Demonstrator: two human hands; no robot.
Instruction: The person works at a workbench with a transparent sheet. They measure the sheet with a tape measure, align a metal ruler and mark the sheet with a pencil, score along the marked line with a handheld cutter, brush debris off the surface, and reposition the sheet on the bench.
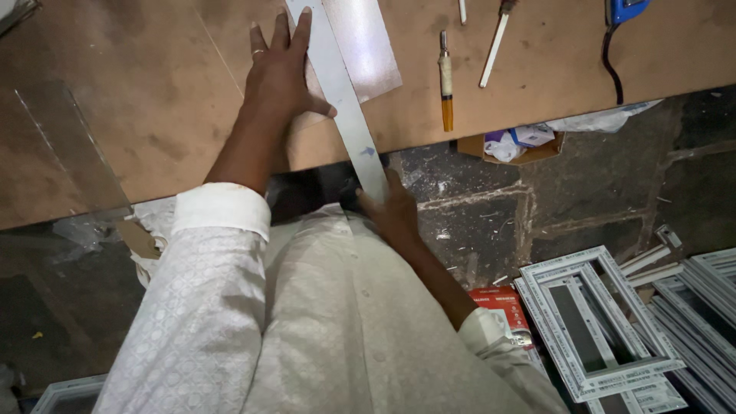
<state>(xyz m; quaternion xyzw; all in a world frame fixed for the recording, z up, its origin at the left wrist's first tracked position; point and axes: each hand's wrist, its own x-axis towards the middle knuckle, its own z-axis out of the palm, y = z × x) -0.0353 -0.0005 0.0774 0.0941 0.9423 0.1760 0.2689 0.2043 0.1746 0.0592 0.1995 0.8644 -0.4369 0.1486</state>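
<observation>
My left hand (280, 80) lay flat on the tabletop (153, 115), fingers spread, thumb hooked out against the edge of the metal strip (341, 100). A ring sat on one finger. The strip ran slantwise from the far side of the board, over a pale sheet (368, 46), and stuck out past the near edge towards my belly. Down there my right hand (391, 211) had it, fingers pinching the free end from below, just off the board.

Risks, as I judged them: the strip overhung with only my thumb and palm steadying it up top, so a hard pull from the right hand could have swung it across the sheet and off line. Its edge looked thin; sliding along my thumb, it could have nicked me. The sheet under it was loose as far as I could tell, and might have crept with it.

Right of the strip lay a tool with an orange handle (446, 80), a white stick-like tool (494, 50) and a blue device (625, 9) with a dark cord, all well apart from my hands. White frames (590, 322) were stacked on the floor (491, 215), with a cardboard box (514, 146) under the edge.
</observation>
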